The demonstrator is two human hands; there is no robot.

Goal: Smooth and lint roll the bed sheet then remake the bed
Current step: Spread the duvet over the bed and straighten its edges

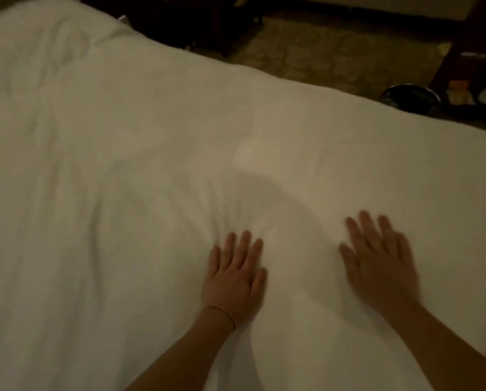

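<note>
The person leans over the bed, and both hands lie flat on the white sheet (151, 136) that covers it from edge to edge. The left hand (234, 273), with a thin bracelet (222, 313) at the wrist, presses palm down with fingers straight and slightly spread; small creases fan out from its fingertips. The right hand (377, 259) is also released and flat, fingers extended, though it is blurred, so whether it presses or only skims the cloth cannot be told. Neither hand grasps anything. Judging by this, the task is in its first part, the smoothing: long soft folds run across the left side of the sheet and a shallow ridge curves between the hands, so more flattening seems needed. No lint roller shows in view, and no pillows or blanket are visible, so the rolling and the remaking appear to lie ahead. The bed takes up most of the view, its far edge running slantwise from upper left to right. Beyond it the room is dim: a patterned carpet (335, 52), dark wooden furniture legs (462, 43) at the upper right, and a round dark bin (411, 98) standing on the floor just past the bed's edge.
</note>
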